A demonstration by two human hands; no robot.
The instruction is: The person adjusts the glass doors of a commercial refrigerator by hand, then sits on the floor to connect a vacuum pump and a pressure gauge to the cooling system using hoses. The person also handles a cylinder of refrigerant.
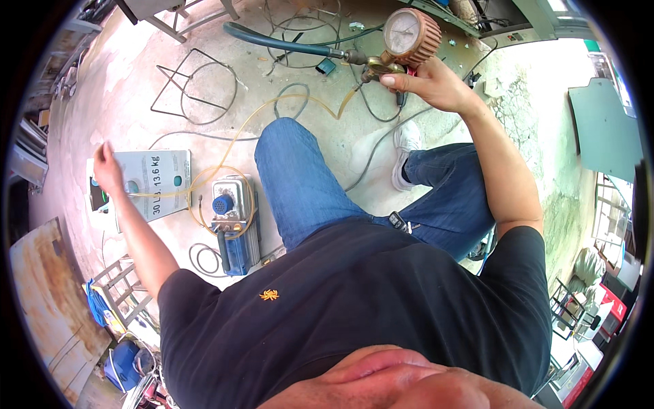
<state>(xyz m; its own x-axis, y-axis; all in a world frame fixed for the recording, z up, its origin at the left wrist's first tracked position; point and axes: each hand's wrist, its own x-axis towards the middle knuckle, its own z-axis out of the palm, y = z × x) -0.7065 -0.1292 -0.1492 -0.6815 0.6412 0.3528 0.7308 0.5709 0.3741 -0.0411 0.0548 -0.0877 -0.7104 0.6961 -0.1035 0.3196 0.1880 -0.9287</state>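
My right hand (436, 83), raised ahead of me, grips a manifold gauge (402, 32) by its brass body, with the thumb lying along it. The round dial is turned upward. A thick dark hose (286, 45) runs left from its fitting, and a thin yellow hose (235, 140) drops from it towards the left. At the far left, my left hand (107, 170) is curled at the end of a grey carton (174, 163) lying on the floor; what its fingers hold is hidden. The yellow hose reaches this carton near the hand.
A blue and silver vacuum pump (235, 194) stands beside my left knee, a loop of yellow hose over it. A black wire stand (194, 88) and loose cables lie on the concrete floor (122, 88). A rusty panel (54, 300) leans at the left; a grey-green panel (606, 129) stands right.
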